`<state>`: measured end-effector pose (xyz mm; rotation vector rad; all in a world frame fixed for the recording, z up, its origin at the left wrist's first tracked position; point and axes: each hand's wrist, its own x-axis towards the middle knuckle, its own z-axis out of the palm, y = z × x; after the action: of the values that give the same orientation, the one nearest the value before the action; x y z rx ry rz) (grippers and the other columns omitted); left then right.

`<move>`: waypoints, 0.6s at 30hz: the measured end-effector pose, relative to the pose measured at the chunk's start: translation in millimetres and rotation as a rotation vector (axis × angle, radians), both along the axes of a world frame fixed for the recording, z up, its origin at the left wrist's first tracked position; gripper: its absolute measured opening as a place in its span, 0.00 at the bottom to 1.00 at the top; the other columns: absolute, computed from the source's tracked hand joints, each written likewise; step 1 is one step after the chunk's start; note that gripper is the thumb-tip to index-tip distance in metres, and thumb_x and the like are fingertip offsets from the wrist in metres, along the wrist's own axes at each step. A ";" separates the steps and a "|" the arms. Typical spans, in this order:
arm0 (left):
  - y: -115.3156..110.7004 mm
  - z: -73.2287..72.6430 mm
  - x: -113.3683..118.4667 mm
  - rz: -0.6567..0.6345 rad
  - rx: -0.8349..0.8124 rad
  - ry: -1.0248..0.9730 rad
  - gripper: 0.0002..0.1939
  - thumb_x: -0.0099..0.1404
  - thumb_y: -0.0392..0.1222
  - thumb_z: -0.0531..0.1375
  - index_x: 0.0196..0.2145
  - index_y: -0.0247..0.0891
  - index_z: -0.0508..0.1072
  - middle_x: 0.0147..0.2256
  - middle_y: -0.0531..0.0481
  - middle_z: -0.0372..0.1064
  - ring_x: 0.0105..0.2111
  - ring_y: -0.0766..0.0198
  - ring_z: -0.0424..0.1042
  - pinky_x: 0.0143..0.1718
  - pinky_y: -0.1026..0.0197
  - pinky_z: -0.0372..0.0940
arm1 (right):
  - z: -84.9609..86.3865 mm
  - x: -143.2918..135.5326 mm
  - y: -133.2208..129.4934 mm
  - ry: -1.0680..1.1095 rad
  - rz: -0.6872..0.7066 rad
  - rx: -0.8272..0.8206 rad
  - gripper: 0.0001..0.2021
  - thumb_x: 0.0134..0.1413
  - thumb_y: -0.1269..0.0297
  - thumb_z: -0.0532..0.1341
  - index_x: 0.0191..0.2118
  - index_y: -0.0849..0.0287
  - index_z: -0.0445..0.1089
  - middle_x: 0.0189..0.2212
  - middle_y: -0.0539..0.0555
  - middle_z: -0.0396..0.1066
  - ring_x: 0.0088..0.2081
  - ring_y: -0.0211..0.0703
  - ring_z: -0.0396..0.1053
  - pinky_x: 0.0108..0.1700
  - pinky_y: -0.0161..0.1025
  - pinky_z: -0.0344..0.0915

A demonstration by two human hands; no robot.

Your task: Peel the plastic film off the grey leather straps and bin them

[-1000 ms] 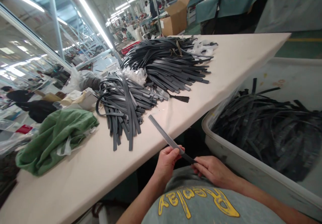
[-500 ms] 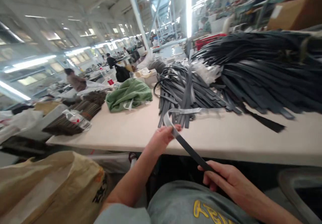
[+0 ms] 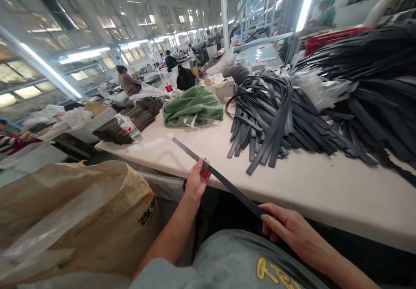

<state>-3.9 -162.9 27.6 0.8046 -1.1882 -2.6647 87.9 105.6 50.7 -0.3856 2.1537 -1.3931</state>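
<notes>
A long dark strip runs diagonally between my two hands, over the front edge of the table. My left hand pinches it part way along, and its far end reaches past that hand over the tabletop. Near the strip's lower end, my right hand grips it between thumb and fingers. Beyond my hands a loose pile of similar dark strips lies on the pale table.
A green cloth lies behind the strip. To its left are bundled brown strips and a plastic bottle. An open sack stands at lower left. More dark strips are heaped at right. Other people sit far back.
The view has turned left. The strip's far part, earlier curled and blurred toward the right, now extends straight toward the upper left. Both hands still grip the strip.
</notes>
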 end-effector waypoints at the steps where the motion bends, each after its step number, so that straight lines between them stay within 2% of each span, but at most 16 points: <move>1: 7.3 -9.0 6.0 -0.010 0.025 -0.037 0.06 0.59 0.40 0.67 0.33 0.34 0.77 0.27 0.49 0.76 0.25 0.68 0.74 0.28 0.67 0.66 | -3.2 2.2 3.0 -0.030 -0.019 0.010 0.19 0.63 0.50 0.51 0.46 0.57 0.69 0.27 0.49 0.72 0.28 0.41 0.72 0.32 0.36 0.68; 4: 29.5 -28.1 27.7 -0.069 0.089 -0.106 0.08 0.57 0.40 0.69 0.33 0.34 0.77 0.27 0.49 0.76 0.24 0.68 0.73 0.27 0.67 0.66 | -11.0 12.5 14.2 -0.086 -0.096 0.051 0.20 0.61 0.46 0.52 0.43 0.57 0.70 0.24 0.48 0.70 0.25 0.40 0.69 0.28 0.35 0.66; 8: 53.3 -39.7 55.9 -0.174 0.151 -0.139 0.14 0.50 0.44 0.73 0.32 0.34 0.77 0.28 0.49 0.76 0.26 0.68 0.73 0.28 0.67 0.66 | -21.2 28.8 32.1 -0.053 -0.163 0.165 0.21 0.59 0.44 0.52 0.30 0.55 0.70 0.20 0.49 0.69 0.23 0.40 0.67 0.27 0.34 0.65; 12: 76.5 -39.6 82.4 -0.319 0.113 -0.146 0.22 0.43 0.49 0.76 0.33 0.33 0.79 0.27 0.50 0.75 0.26 0.68 0.72 0.29 0.66 0.66 | -27.1 31.5 27.1 0.053 -0.192 0.204 0.20 0.59 0.46 0.52 0.28 0.55 0.70 0.20 0.50 0.70 0.21 0.40 0.66 0.25 0.34 0.63; 16: 97.1 -33.4 100.6 -0.504 0.064 -0.136 0.25 0.43 0.51 0.75 0.34 0.31 0.80 0.26 0.48 0.73 0.25 0.69 0.70 0.28 0.66 0.64 | -25.5 17.4 1.5 0.106 -0.211 0.104 0.19 0.59 0.47 0.52 0.29 0.56 0.70 0.21 0.50 0.71 0.22 0.40 0.67 0.27 0.35 0.65; 18: 98.6 -30.3 101.3 -0.515 0.043 -0.125 0.26 0.42 0.51 0.76 0.34 0.30 0.80 0.26 0.48 0.73 0.24 0.70 0.69 0.29 0.66 0.63 | -24.7 13.1 2.0 0.078 -0.174 0.052 0.18 0.58 0.47 0.54 0.31 0.56 0.71 0.23 0.50 0.72 0.25 0.42 0.69 0.30 0.35 0.67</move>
<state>97.4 -64.3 -2.7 0.7653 -1.5557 -3.0872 101.1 107.6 26.0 -0.2414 2.3291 -1.4326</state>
